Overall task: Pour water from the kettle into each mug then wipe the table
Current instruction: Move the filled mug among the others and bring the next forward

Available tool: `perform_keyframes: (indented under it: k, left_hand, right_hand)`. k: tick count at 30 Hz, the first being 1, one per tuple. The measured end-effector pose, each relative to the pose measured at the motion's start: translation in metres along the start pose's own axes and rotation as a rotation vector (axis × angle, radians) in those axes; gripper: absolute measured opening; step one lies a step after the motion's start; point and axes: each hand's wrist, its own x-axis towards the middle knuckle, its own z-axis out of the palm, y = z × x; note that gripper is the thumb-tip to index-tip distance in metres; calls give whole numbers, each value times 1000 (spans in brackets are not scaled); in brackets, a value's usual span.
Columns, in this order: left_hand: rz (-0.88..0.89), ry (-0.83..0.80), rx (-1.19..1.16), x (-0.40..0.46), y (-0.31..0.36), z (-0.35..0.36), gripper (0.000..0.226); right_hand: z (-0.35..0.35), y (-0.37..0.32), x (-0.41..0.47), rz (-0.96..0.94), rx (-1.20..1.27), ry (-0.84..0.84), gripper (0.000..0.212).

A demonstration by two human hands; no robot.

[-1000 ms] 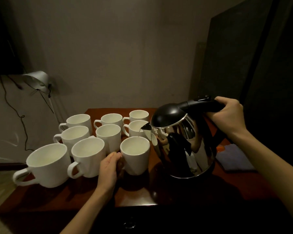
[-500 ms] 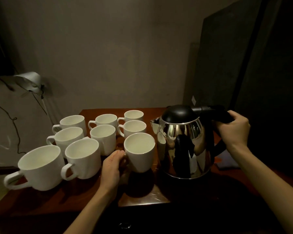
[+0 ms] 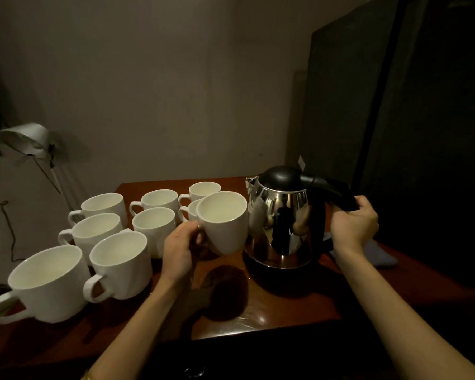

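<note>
Left hand grips a lifted mug by its handle, likely clearing it aside; right hand holds the upright kettle near the table's right edge.

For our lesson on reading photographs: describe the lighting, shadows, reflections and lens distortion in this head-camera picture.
Head view: dim, warm light; the right side falls to near black. The lifted mug in the left hand casts a round shadow on the table. The shiny kettle, gripped by the right hand, mirrors the room. Wide-angle stretch enlarges the nearest mug.
</note>
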Motion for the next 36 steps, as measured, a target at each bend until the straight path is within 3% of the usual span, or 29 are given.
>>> perform_keyframes:
  k: [3, 8, 13, 16, 20, 25, 28, 36]
  left_hand:
    - [-4, 19, -33, -1, 6, 7, 32]
    - [-12, 34, -40, 4, 18, 13, 28]
    - [-45, -5, -98, 11, 34, 16, 28]
    - [-51, -51, -119, 18, 46, 18, 26]
    - [-46, -104, -160, 27, 62, 17, 28]
    - [-69, -143, -219, 42, 80, 4, 28]
    - [-81, -99, -236, 58, 90, -12, 27]
    - [-129, -25, -257, 127, 99, -73, 27]
  right_hand:
    - [-3, 2, 1, -12, 4, -24, 23]
    - [-19, -5, 6, -148, -41, -254, 27]
    - [-29, -30, 10, -405, -140, -426, 50]
    - [-26, -56, 4, -567, -101, -475, 54]
    - [-4, -91, -14, -648, 21, -618, 63]
    - [43, -115, -39, -484, -15, -999, 96]
    - [73, -123, -51, -342, 84, -1154, 86]
    - [165, -163, -77, -285, 202, -1267, 69]
